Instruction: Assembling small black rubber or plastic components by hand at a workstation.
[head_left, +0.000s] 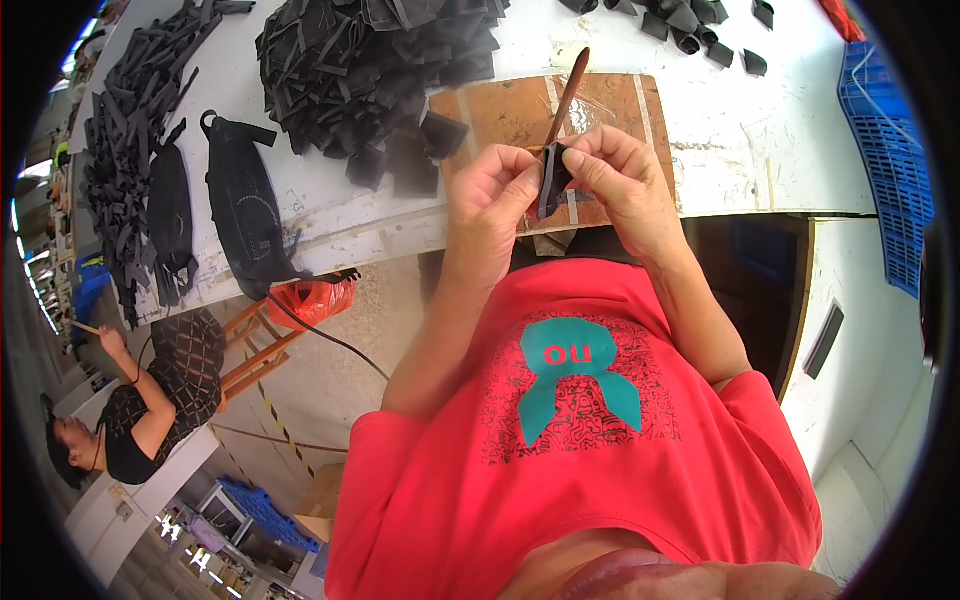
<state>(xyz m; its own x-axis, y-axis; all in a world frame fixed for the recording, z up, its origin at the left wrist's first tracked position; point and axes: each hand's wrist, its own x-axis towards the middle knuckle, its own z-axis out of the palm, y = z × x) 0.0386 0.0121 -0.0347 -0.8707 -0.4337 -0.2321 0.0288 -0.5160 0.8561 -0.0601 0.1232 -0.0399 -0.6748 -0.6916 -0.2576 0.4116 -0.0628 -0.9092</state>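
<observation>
Both hands, left hand and right hand, pinch a small folded black strap piece, matte and dark.

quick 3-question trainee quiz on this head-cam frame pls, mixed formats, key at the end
1. True or false: the left hand and the right hand both pinch the same small black strap piece.
2. Multiple choice: the brown stick-like tool lies on A) the blue crate, B) the brown board, C) the floor.
3. Fill in: the big heap of black pieces lies on the white ____.

Key: 1 true; 2 B; 3 table.
</observation>
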